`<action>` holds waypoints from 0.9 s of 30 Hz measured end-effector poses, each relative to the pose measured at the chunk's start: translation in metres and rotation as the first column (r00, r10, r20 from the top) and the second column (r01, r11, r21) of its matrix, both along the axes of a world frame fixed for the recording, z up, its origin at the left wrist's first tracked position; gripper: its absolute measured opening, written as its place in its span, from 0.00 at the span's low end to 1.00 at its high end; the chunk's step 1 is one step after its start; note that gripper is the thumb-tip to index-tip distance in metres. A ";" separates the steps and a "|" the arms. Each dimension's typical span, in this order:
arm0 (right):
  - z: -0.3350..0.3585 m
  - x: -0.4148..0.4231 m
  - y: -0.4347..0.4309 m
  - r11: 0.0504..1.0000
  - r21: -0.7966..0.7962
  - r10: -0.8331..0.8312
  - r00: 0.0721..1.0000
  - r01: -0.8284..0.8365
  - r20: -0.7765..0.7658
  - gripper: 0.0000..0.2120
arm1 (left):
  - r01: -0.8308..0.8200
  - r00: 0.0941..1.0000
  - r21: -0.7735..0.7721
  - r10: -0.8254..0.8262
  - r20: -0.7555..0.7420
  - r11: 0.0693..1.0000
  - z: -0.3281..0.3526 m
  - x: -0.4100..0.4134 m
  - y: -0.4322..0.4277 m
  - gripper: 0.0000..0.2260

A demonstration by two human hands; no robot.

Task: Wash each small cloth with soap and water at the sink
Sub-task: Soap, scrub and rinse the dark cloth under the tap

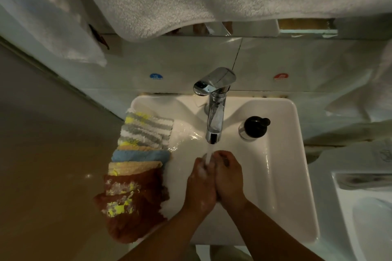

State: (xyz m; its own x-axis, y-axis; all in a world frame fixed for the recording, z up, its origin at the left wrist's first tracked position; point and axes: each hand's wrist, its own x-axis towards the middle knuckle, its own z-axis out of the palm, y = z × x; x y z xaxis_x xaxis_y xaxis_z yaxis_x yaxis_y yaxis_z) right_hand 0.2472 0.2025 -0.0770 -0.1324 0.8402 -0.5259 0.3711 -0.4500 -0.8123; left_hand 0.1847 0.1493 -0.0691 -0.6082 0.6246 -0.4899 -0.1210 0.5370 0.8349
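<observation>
Rinsing beneath the chrome faucet (215, 116), sudsy left hand (200, 184) presses right hand (229, 178).

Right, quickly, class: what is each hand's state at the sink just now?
Left hand: against the other under the running water, nothing seen in it; grip cannot be told.
Right hand: fingertips curled, nothing seen in it; grip cannot be told.

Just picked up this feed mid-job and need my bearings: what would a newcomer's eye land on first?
The left hand and right hand, pressed together and sudsy under the running faucet at the middle of the sink. Next, the row of colourful small cloths overlapping along the sink's left rim, with the brown one nearest. A black-topped soap pump stands right of the faucet.
</observation>
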 end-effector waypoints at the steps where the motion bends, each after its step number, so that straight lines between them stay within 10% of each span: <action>1: 0.000 -0.002 -0.004 1.000 0.013 -0.011 1.000 0.011 -0.007 0.08 | 0.018 1.000 -0.016 -0.018 -0.016 1.000 -0.004 0.000 0.000 0.05; 6: 0.011 -0.010 -0.022 0.961 0.139 0.250 0.967 -0.241 -0.055 0.11 | 0.121 0.992 -0.096 -0.117 0.044 0.988 0.000 -0.022 0.008 0.07; 10: -0.004 -0.007 0.009 0.973 0.170 0.145 0.988 -0.154 0.060 0.06 | 0.142 0.982 0.006 -0.140 -0.124 0.990 0.016 -0.002 0.004 0.06; 15: 0.005 -0.008 -0.022 0.962 0.155 0.222 0.974 -0.225 0.032 0.12 | 0.136 0.975 -0.223 -0.170 -0.141 0.965 0.003 -0.022 0.010 0.11; 18: 0.005 -0.009 -0.014 0.939 0.157 0.294 0.952 -0.305 0.090 0.12 | 0.055 0.998 -0.064 -0.056 -0.017 0.996 0.006 -0.016 0.000 0.11; 22: -0.001 0.002 0.020 0.948 0.121 0.279 0.953 -0.293 0.118 0.08 | 0.236 0.971 0.049 -0.238 0.035 0.970 0.012 -0.014 -0.012 0.09; 27: -0.015 0.021 0.026 0.998 0.010 0.055 0.994 -0.057 0.093 0.07 | 0.091 0.990 -0.015 -0.092 -0.111 0.996 -0.009 -0.052 -0.021 0.10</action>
State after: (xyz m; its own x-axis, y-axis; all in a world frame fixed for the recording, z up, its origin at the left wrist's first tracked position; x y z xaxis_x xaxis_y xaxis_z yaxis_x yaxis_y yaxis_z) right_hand 0.2685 0.2286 -0.0921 -0.1306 0.8397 -0.5272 0.4694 -0.4160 -0.7789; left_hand 0.1326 0.1282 -0.0777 -0.6000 0.6756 -0.4284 0.0226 0.5496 0.8351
